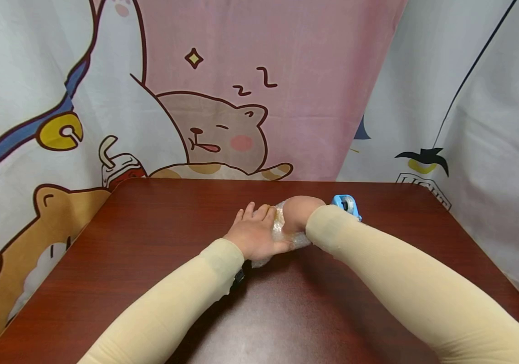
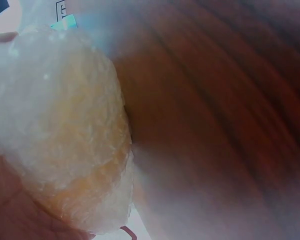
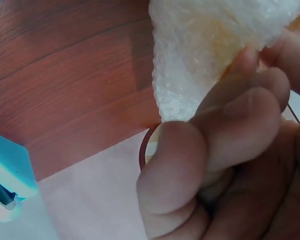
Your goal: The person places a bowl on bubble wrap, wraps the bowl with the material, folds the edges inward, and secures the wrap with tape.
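A bundle of clear bubble wrap [image 1: 277, 222] with something yellow-orange inside lies between the two hands above the table; what is inside cannot be made out. My left hand [image 1: 256, 235] rests against its left side, fingers straight and spread, thumb reaching along the near side. In the left wrist view the bubble wrap bundle [image 2: 65, 125] fills the left, with part of the palm beneath it. My right hand [image 1: 302, 215] is bent over the other side. Up close in the right wrist view, its curled fingers [image 3: 240, 125] pinch the pointed end of the bubble wrap [image 3: 185, 65].
A light blue tape dispenser [image 1: 346, 203] stands just behind the right wrist. The dark red-brown wooden table [image 1: 150, 222] ends at a printed cartoon curtain [image 1: 323, 101] at the back and sides.
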The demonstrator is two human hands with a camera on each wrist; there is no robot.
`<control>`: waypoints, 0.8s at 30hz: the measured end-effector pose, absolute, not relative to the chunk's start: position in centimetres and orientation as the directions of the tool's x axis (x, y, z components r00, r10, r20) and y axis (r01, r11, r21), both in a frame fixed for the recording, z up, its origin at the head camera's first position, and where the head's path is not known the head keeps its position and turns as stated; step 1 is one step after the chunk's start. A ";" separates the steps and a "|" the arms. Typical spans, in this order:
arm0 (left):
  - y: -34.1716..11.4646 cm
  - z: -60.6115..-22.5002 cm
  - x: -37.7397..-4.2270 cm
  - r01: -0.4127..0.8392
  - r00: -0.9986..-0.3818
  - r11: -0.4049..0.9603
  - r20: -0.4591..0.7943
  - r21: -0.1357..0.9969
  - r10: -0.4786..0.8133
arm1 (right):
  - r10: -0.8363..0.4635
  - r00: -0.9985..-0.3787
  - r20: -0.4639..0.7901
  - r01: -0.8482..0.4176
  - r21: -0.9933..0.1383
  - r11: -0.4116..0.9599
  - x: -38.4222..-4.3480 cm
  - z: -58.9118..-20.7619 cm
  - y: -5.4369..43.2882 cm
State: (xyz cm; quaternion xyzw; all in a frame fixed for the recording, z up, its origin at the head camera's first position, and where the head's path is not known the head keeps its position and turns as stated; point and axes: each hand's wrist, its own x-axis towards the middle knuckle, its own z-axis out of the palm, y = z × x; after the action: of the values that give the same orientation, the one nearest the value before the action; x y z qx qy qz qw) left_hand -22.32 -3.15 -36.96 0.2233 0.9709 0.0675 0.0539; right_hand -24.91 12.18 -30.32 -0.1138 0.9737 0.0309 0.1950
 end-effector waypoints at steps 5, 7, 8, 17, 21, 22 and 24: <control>-3.1 -37.0 -22.4 0.421 -0.896 0.894 -0.081 0.153 0.436 | -0.205 -0.904 -0.375 -0.222 0.002 0.975 -24.8 -30.4 12.2; -3.1 -37.0 -22.4 0.422 -0.896 0.893 -0.080 0.155 0.437 | -0.207 -0.906 -0.369 -0.222 -0.001 0.975 -24.8 -30.5 12.2; -3.1 -37.0 -22.4 0.422 -0.896 0.893 -0.078 0.157 0.437 | -0.208 -0.907 -0.367 -0.222 -0.002 0.975 -24.7 -30.5 12.3; -3.1 -36.9 -22.3 0.420 -0.895 0.895 -0.092 0.150 0.436 | -0.167 -0.927 -0.337 -0.167 -0.027 0.986 -25.0 -30.8 12.9; -3.0 -36.9 -22.3 0.409 -0.899 0.898 -0.095 0.161 0.427 | -0.151 -0.928 -0.340 -0.148 -0.036 0.988 -25.3 -30.9 13.4; -3.0 -37.0 -22.3 0.409 -0.900 0.899 -0.093 0.160 0.426 | -0.151 -0.927 -0.342 -0.147 -0.039 0.988 -25.4 -30.9 13.5; -3.0 -37.0 -22.3 0.410 -0.900 0.898 -0.090 0.160 0.427 | -0.148 -0.927 -0.346 -0.142 -0.043 0.989 -25.6 -31.0 13.7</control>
State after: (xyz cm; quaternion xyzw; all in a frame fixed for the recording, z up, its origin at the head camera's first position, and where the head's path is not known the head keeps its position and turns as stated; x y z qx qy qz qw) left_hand -22.26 -3.03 -36.97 0.2153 0.9722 0.0688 0.0616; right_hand -25.58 13.68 -31.04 -0.0740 0.9814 -0.0087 0.1767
